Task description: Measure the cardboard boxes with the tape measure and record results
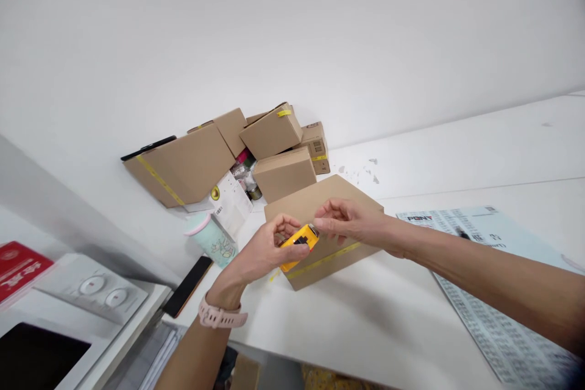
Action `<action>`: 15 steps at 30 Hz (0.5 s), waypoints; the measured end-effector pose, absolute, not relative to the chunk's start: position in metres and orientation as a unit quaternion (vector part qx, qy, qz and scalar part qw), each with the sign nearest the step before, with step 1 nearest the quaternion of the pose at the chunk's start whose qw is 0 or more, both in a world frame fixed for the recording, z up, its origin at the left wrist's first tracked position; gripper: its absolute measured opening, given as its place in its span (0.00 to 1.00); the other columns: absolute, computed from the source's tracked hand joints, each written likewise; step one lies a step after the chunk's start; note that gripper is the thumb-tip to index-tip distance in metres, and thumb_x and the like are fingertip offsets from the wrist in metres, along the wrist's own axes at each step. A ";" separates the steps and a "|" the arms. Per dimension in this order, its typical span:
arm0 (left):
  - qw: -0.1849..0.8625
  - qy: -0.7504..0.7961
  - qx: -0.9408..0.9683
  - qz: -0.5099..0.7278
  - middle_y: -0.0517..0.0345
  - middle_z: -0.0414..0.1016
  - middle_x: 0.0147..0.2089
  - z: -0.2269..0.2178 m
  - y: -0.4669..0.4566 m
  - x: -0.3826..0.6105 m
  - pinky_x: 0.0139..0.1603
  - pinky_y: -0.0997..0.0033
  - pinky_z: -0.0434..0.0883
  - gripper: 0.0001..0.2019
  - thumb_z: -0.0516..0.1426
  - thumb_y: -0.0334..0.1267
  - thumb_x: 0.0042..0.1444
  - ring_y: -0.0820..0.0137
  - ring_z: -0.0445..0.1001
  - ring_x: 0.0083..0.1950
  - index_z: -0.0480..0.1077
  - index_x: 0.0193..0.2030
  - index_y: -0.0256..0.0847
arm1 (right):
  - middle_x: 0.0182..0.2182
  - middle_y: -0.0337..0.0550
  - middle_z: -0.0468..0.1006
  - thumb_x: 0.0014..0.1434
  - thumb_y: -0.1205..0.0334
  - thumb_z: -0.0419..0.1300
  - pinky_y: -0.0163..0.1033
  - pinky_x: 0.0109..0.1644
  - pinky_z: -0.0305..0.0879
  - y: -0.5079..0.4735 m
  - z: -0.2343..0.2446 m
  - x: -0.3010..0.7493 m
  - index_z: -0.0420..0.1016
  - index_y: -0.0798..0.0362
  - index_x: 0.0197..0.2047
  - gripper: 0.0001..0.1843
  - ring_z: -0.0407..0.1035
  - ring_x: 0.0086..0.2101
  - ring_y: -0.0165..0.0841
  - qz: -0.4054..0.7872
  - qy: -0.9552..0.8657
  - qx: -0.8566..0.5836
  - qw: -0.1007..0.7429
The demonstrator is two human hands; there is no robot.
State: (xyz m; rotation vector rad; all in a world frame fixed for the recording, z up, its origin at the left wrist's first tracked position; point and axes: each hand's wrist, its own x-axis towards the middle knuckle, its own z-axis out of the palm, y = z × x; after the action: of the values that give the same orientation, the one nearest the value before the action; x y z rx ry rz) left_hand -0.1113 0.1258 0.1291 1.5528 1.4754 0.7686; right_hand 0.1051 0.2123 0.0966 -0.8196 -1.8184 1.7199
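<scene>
My left hand (267,244), with a pink watch on its wrist, is wrapped round a small yellow tool (298,248) with black markings and a dark, shiny end. The tool may be a tape measure, but its exact kind is unclear. Close to that shiny end, the fingertips of my right hand (340,219) are pinched together. Whatever they hold is too small to make out. Directly beneath both hands lies a closed cardboard box (336,189) with a strip of yellow tape (326,260) along its near side.
More cardboard boxes (283,177) are stacked by the wall. A mint cup (212,241) with a pink rim stands left, near a white printed sheet (233,201). A light-blue printed mat (493,280) lies right. A white appliance with knobs (91,286) is lower left.
</scene>
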 end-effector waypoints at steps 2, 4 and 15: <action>0.432 0.584 0.616 0.305 0.53 0.73 0.50 0.129 0.126 -0.111 0.46 0.63 0.70 0.27 0.70 0.51 0.48 0.64 0.73 0.47 0.68 0.50 0.43 | 0.33 0.39 0.78 0.46 0.41 0.75 0.37 0.38 0.66 0.213 0.094 0.101 0.73 0.51 0.37 0.26 0.70 0.34 0.31 0.639 -0.664 -0.299 0.249; 0.438 0.584 0.614 0.301 0.53 0.72 0.50 0.130 0.126 -0.112 0.47 0.63 0.70 0.28 0.70 0.52 0.48 0.64 0.74 0.47 0.69 0.51 0.43 | 0.28 0.36 0.76 0.43 0.43 0.77 0.37 0.36 0.65 0.214 0.091 0.097 0.72 0.51 0.34 0.26 0.68 0.30 0.28 0.650 -0.654 -0.294 0.251; 0.432 0.597 0.612 0.286 0.52 0.75 0.50 0.141 0.133 -0.116 0.48 0.63 0.70 0.29 0.70 0.54 0.46 0.61 0.75 0.50 0.68 0.50 0.42 | 0.31 0.39 0.78 0.46 0.41 0.75 0.37 0.37 0.65 0.223 0.086 0.085 0.72 0.50 0.35 0.26 0.69 0.34 0.31 0.668 -0.659 -0.260 0.228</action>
State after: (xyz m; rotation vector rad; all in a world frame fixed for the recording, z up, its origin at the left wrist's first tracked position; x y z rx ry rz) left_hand -0.1161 0.1326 0.1409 1.5268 1.4892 0.7142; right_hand 0.0854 0.2226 0.0863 -0.7167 -1.8165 1.8390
